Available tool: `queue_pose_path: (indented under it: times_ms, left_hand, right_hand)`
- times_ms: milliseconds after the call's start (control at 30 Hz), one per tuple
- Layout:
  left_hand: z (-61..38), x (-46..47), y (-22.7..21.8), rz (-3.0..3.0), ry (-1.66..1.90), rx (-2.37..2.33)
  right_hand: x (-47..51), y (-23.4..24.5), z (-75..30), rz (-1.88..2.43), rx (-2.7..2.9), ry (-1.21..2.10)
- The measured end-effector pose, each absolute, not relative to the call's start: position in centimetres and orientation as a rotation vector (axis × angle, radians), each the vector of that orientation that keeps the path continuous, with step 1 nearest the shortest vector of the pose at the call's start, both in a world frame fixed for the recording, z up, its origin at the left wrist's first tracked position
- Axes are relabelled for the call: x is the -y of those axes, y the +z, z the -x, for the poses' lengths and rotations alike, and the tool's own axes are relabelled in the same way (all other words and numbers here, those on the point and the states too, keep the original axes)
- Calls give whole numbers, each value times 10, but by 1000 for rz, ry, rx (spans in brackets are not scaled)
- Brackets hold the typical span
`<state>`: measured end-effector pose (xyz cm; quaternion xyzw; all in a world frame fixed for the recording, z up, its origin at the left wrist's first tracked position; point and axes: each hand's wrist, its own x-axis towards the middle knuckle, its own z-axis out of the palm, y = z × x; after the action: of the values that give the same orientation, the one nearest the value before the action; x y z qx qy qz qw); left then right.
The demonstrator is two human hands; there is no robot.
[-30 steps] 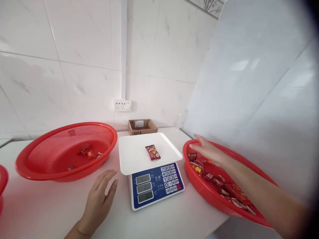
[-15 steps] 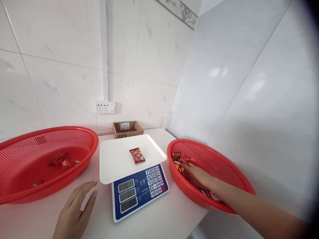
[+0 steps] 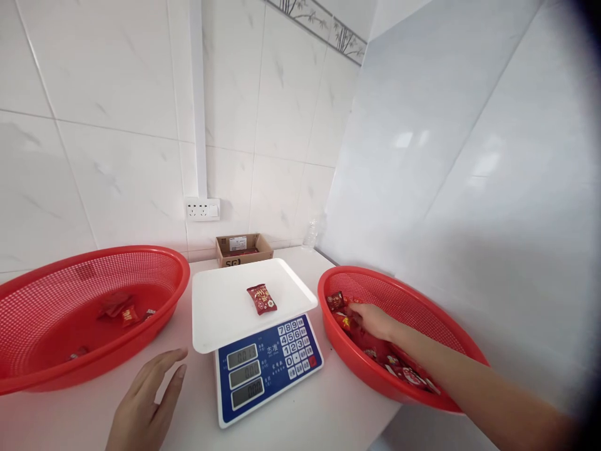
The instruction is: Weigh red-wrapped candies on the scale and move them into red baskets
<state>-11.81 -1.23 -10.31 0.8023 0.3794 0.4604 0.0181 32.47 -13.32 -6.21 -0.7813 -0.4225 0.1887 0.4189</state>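
Red snack packets (image 3: 336,301) under right hand (image 3: 374,321)

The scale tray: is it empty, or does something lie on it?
Not empty. One red packet lies flat near the middle of the white tray on top of the scale.

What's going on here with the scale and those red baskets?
A person's right hand is down in the right red basket, fingers among the red snack packets; whether it grips one is unclear. The left hand is open, palm down over the counter beside the digital scale, whose white pan carries one red packet. The left red basket holds a few more.
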Motion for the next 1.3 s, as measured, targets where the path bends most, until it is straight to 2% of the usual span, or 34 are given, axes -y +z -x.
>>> queue_pose_path:
  times_ms: [300, 600, 833, 1067, 1167, 1300]
  left_hand:
    - [119, 11, -103, -2419, 1406, -1157]
    - [116, 19, -93, -2453, 1479, -1044]
    - [121, 18, -94, -2416, 1392, -1111]
    - [119, 16, -96, -2423, 1456, -1050]
    - [119, 15, -98, -2425, 1453, -1051]
    - [119, 13, -101, -2405, 1421, -1107]
  right_hand:
    - [132, -14, -340, 2300, 1296, 276]
    - [87, 47, -293, 2227, 1440, 45]
    - [69, 48, -250, 2258, 1696, -34]
    - [99, 49, -307, 2658, 1415, -163]
    - [121, 36, -326, 2700, 1337, -56]
    - [142, 2, -317, 2555, 1420, 344]
